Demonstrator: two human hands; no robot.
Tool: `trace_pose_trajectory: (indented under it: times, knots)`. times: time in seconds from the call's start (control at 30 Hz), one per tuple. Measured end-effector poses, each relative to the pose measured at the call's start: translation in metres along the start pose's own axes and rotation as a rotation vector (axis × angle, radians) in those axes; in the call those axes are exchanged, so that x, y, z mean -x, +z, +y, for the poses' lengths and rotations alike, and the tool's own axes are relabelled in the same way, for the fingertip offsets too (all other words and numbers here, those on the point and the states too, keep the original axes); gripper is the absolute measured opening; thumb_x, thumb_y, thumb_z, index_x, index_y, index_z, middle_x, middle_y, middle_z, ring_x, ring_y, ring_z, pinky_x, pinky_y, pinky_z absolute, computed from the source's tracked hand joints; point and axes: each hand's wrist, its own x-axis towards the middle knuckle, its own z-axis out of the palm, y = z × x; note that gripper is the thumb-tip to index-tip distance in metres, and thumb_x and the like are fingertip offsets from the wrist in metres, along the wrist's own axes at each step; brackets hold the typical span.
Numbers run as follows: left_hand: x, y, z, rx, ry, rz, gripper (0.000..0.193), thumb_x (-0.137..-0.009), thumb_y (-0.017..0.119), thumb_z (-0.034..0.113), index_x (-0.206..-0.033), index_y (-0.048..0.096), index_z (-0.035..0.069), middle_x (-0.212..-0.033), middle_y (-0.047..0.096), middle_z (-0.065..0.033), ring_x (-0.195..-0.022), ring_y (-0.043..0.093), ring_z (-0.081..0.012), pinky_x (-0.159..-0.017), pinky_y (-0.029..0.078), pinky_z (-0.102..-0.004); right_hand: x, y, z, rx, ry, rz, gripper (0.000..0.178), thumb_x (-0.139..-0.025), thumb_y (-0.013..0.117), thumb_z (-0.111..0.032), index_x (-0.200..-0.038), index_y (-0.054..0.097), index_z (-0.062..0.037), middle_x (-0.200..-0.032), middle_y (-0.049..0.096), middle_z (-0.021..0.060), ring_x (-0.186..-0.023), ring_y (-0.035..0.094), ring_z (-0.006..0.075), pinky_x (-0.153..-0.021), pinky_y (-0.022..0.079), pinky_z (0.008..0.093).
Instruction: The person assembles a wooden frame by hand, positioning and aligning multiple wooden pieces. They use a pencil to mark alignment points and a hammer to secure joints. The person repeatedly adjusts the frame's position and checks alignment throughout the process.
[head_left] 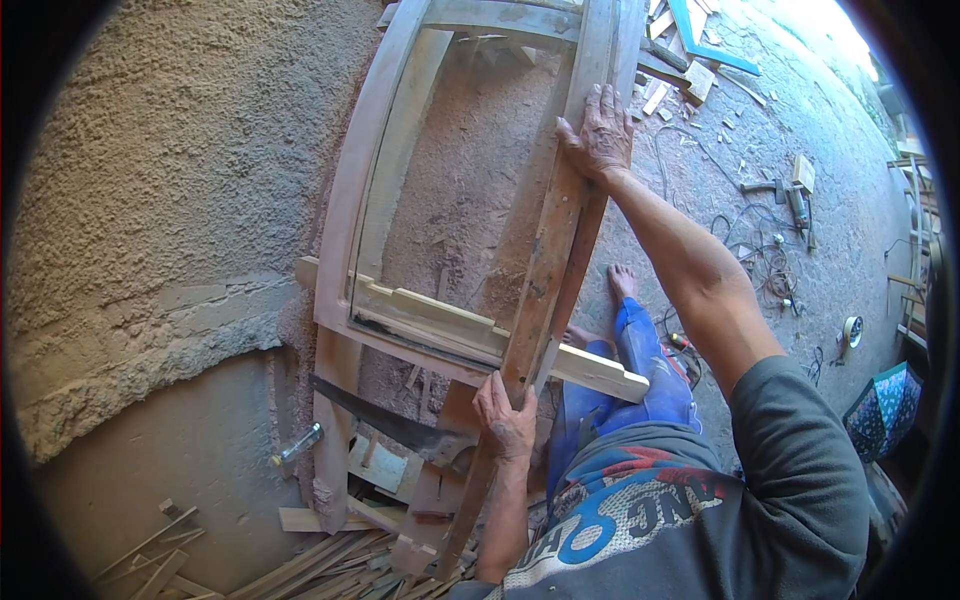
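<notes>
A long, worn wooden board (538,290) lies lengthwise along the right side of a pale wooden frame (338,240) with a curved outer side. My left hand (507,415) is closed round the board near the frame's lower corner, fingers and thumb on opposite edges. Farther up, my right hand (598,140) grips the same board from above, its thumb over the left edge and its fingers pointing away from me. A light, notched wooden strip (605,373) crosses beneath the board and along the frame's lower rail, one end sticking out toward my legs.
A handsaw (385,415) lies below the frame, near a clear-handled tool (297,445). Wood offcuts (330,565) pile at the bottom. A rough wall (170,200) stands at left. Cables (770,270), a power tool (797,207), a tape roll (852,331) and an umbrella (885,410) are at right.
</notes>
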Motion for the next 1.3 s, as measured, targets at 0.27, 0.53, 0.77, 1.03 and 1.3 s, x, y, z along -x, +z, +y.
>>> trace_pose_trajectory:
  times: [0.27,0.53,0.77,1.03,1.3]
  knots:
    - [-0.003,-0.007,0.006,0.016,-0.014,-0.037,0.070,-0.080,0.083,0.028,-0.136,0.056,-0.005,-0.131,0.057,-0.0208,-0.122,0.054,-0.0384,-0.105,0.044,-0.0490,0.002,-0.003,0.000,0.010,0.018,-0.025,0.096,-0.093,0.055,-0.059,-0.158,0.025,0.0039,-0.165,0.023,0.0268,-0.156,0.016,0.0382,-0.126,0.011,0.0488]
    - [-0.090,-0.034,0.025,0.128,0.087,-0.089,0.063,-0.094,0.067,0.037,-0.143,0.054,-0.001,-0.145,0.052,-0.0210,-0.134,0.047,-0.0391,-0.112,0.038,-0.0504,0.002,0.001,0.004,-0.023,0.029,-0.010,0.094,-0.092,0.055,-0.055,-0.158,0.024,0.0047,-0.165,0.021,0.0276,-0.157,0.013,0.0387,-0.127,0.009,0.0483]
    - [-0.254,-0.022,0.095,-0.221,0.670,-0.487,0.095,-0.084,0.076,0.031,-0.161,0.025,0.009,-0.169,0.023,-0.0114,-0.154,0.024,-0.0327,-0.124,0.025,-0.0496,0.003,-0.007,-0.008,-0.096,0.035,-0.040,0.095,-0.090,0.060,-0.053,-0.157,0.026,0.0053,-0.165,0.021,0.0284,-0.156,0.014,0.0394,-0.126,0.010,0.0504]
    - [-0.309,-0.021,0.151,-0.389,0.680,-0.855,0.098,-0.081,0.081,0.036,-0.160,0.028,0.010,-0.170,0.021,-0.0107,-0.155,0.023,-0.0288,-0.125,0.023,-0.0494,0.006,-0.001,0.004,-0.060,0.029,-0.007,0.096,-0.089,0.060,-0.054,-0.157,0.027,0.0059,-0.164,0.023,0.0286,-0.156,0.017,0.0397,-0.126,0.010,0.0509]
    - [-0.330,0.004,0.162,-0.514,0.788,-0.631,0.071,-0.094,0.057,0.020,-0.157,0.031,0.001,-0.169,0.023,-0.0133,-0.155,0.024,-0.0270,-0.122,0.027,-0.0495,0.006,-0.004,-0.001,-0.064,0.010,-0.014,0.088,-0.095,0.055,-0.051,-0.156,0.029,0.0064,-0.163,0.024,0.0305,-0.155,0.017,0.0414,-0.125,0.011,0.0516]
